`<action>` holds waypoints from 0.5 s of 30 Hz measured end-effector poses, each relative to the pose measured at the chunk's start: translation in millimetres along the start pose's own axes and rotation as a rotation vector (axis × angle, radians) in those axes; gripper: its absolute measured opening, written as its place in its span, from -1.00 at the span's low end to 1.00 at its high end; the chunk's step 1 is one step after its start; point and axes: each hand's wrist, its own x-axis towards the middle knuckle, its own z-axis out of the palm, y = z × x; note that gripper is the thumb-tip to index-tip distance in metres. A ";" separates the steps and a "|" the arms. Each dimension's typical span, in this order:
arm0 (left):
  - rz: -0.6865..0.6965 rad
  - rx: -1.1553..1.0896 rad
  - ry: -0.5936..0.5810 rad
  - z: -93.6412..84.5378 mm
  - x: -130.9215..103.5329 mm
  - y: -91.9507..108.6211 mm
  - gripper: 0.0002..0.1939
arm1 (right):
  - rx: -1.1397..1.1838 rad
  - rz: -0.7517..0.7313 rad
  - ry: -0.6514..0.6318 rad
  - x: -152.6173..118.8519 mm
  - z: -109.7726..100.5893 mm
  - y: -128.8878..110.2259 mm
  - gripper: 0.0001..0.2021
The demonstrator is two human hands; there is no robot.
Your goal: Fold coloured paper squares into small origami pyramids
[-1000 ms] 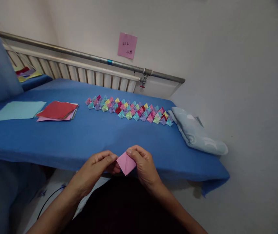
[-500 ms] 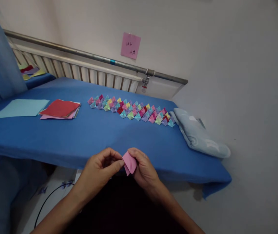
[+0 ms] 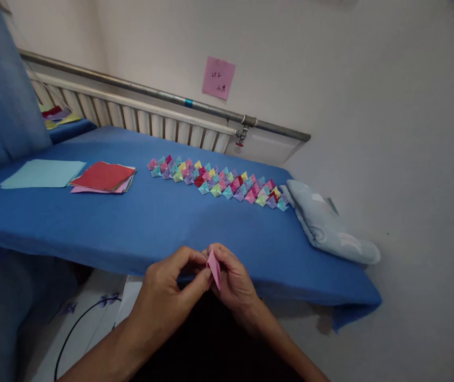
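Between my two hands is a piece of folded pink origami paper [image 3: 214,269], held up near the front edge of the blue-covered table and turned nearly edge-on to me. My left hand [image 3: 174,284] pinches its left side between thumb and index finger. Around its right side and top, the fingers of my right hand [image 3: 232,278] are closed; some of its fingertips are hidden behind the paper. Farther back, several rows of small folded paper pieces [image 3: 216,190] in pink, blue, yellow, purple and red lie close together on the cloth.
Light blue paper sheets [image 3: 43,174] and a pile topped with red paper [image 3: 103,175] lie at the left. A folded pale blue cloth [image 3: 322,223] rests at the right end. Behind the table [image 3: 91,223] run a radiator [image 3: 127,116] and a pipe [image 3: 139,89]. A pink note [image 3: 219,78] hangs on the wall.
The pink paper has turned from showing its broad diamond face to a narrow edge. My left hand has shifted slightly right with its pinch. The view has moved a little.
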 end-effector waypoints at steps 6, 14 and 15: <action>0.249 0.133 0.076 3.8 -7.9 -2.1 -0.91 | 0.003 -0.081 -0.109 -1.9 4.1 -4.2 -0.65; 0.495 0.261 0.121 5.3 -11.2 -1.3 -0.78 | -0.009 -0.164 -0.199 -4.8 3.8 -11.0 -0.72; 0.506 0.263 0.124 5.3 -11.3 -1.1 -0.78 | -0.003 -0.168 -0.226 -5.0 2.8 -11.5 -0.74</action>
